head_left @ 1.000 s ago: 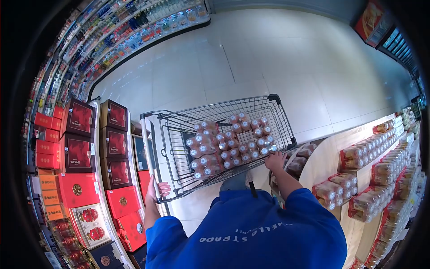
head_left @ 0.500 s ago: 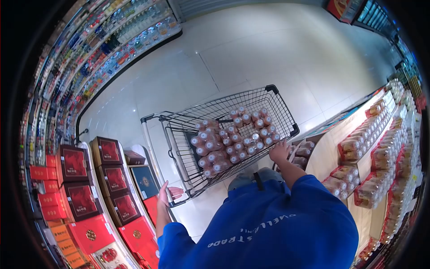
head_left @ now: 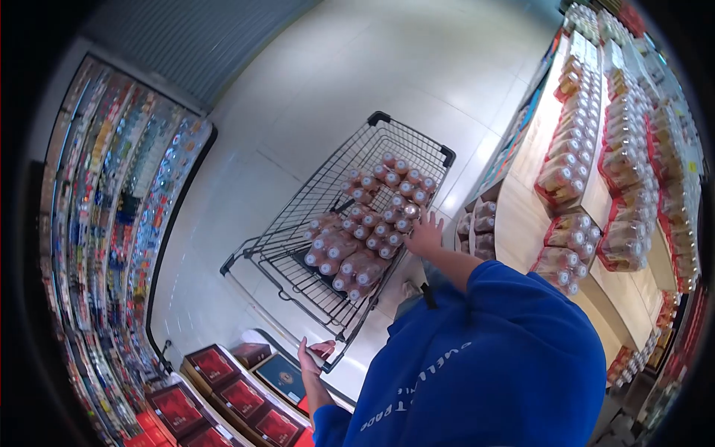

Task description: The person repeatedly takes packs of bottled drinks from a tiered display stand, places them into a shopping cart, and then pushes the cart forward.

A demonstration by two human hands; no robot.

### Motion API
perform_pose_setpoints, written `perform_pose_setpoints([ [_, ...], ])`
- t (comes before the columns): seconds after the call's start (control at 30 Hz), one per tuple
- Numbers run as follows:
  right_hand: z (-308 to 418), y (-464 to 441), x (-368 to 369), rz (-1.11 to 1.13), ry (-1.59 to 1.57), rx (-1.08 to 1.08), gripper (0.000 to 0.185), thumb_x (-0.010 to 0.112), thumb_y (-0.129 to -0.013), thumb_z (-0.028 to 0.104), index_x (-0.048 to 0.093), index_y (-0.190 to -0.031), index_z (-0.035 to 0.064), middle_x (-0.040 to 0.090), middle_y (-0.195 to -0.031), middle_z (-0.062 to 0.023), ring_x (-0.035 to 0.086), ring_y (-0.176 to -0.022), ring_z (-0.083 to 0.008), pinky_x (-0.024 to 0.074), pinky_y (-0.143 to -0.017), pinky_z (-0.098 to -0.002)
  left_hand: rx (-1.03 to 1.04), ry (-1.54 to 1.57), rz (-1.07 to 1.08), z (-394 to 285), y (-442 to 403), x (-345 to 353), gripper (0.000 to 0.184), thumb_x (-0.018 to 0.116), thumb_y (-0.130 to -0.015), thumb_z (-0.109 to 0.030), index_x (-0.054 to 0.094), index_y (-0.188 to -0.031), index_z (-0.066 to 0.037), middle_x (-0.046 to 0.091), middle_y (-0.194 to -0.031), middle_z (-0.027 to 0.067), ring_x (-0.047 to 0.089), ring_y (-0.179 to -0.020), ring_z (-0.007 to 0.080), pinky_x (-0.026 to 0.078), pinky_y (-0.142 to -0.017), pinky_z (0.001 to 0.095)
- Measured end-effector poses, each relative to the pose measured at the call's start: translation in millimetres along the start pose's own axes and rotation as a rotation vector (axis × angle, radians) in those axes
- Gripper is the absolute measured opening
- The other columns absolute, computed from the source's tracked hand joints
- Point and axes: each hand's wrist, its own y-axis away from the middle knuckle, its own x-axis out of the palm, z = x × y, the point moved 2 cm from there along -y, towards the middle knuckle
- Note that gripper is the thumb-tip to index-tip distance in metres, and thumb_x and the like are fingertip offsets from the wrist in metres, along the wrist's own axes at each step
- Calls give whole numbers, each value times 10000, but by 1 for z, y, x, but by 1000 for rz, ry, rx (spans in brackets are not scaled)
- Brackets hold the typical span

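Note:
A wire shopping cart (head_left: 275, 212) stands in front of me, angled up and to the right. Inside it are several packs of capped bottles (head_left: 350, 257) holding a brownish drink. My left hand (head_left: 316, 355) is at the near end of the cart's handle (head_left: 261, 309), palm against it, fingers stretched out rather than wrapped round. My right hand (head_left: 424, 234) rests at the cart's near side rim with its fingers spread, close to the bottles. Neither hand holds a bottle.
Shelves of bottled drinks (head_left: 141, 194) line the left. Stepped wooden displays (head_left: 521, 216) with shrink-wrapped bottle packs (head_left: 562, 179) stand close on the right. Dark red gift boxes (head_left: 242, 398) lie at lower left. A tiled floor (head_left: 357, 59) stretches ahead, beside a grey shutter (head_left: 194, 45).
The view has swung to the right, and the cart now points more steeply up the frame. Both hands remain at the cart, the right one still at its side.

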Motion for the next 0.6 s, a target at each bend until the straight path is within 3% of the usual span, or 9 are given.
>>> perform_pose_setpoints([
  [0.17,-18,-73,-27,-27,-104,24,608,693,-823,416,620,-1311,62,227,-1685,-159,321,-1464,-467,216,-1148,-760,48,72,-113,-31,-25,67,774,394,-988,-603,727,-850,82,729,-1104,255,682,-1105,379,516,-1020,502],
  [0.3,-35,-125,-51,-33,-152,66,574,698,-820,379,623,-1297,70,231,-1694,-110,334,-1456,-462,227,-1143,-761,-2,56,-204,-61,-44,118,708,432,-970,-596,741,-922,38,739,-1047,187,683,-1077,315,531,-970,469],
  [0.5,-69,-197,-87,-7,-169,138,660,711,-817,328,546,-1407,83,228,-1702,-101,347,-1450,-442,253,-1149,-737,-20,-12,-266,-105,-76,205,576,496,-962,-540,715,-965,-7,714,-991,122,671,-1015,270,540,-924,423],
  [0.6,-89,-225,-103,-95,-209,196,758,706,-819,305,454,-1503,98,204,-1703,-148,349,-1453,-428,260,-1160,-706,21,-74,-336,-123,-85,255,496,522,-962,-502,702,-975,-41,701,-974,92,665,-986,253,534,-911,419],
])
